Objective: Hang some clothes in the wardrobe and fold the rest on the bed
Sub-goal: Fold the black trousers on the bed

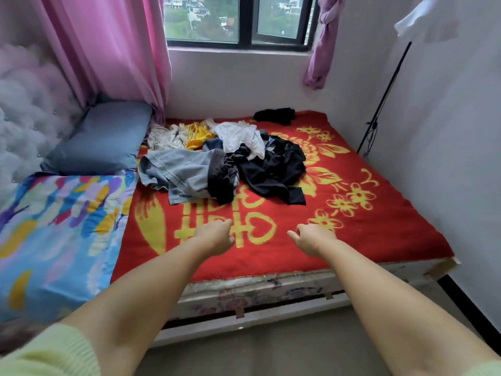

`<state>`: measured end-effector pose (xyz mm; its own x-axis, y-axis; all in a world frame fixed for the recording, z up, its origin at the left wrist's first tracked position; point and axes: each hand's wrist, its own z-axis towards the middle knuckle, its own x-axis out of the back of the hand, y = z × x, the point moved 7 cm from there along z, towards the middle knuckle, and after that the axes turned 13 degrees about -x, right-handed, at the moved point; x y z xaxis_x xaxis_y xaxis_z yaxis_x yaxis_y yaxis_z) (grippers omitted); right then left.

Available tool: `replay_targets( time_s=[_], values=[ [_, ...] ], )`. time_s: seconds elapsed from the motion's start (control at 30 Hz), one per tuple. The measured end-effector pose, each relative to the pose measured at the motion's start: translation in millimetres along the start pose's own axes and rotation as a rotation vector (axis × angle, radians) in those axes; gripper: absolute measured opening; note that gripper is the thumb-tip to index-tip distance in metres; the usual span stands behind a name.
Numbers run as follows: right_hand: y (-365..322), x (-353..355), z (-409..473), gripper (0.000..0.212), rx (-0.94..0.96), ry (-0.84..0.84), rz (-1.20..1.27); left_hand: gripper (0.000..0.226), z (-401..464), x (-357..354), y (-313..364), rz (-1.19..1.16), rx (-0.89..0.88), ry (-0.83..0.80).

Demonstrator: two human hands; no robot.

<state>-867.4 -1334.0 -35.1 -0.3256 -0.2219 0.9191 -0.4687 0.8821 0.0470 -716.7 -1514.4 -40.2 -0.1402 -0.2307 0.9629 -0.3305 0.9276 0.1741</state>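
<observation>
A heap of clothes lies in the middle of the bed on a red blanket (379, 229) with yellow patterns. In the heap are a pale blue garment (179, 172), a black garment (273, 169), a white shirt (238, 137) and a yellow piece (198, 135). A separate black item (275, 115) sits by the far wall. Both my arms reach out over the near part of the blanket. My left hand (217, 237) and my right hand (311, 238) hover short of the heap with fingers loosely curled, holding nothing.
A blue pillow (103, 139) and a colourful folded quilt (59, 226) fill the left side of the bed. Pink curtains (113, 50) hang by the window. A black light stand (385, 96) leans at the right wall. Grey floor runs along the bed's near edge.
</observation>
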Motion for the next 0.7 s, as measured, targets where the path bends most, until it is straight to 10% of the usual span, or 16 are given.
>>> replay_targets(
  time_s=[0.7],
  values=[
    [-21,8,376,0.043,0.203,-0.193,-0.180,0.049,304,-70,-55,-0.205,0.260,-0.181]
  ],
)
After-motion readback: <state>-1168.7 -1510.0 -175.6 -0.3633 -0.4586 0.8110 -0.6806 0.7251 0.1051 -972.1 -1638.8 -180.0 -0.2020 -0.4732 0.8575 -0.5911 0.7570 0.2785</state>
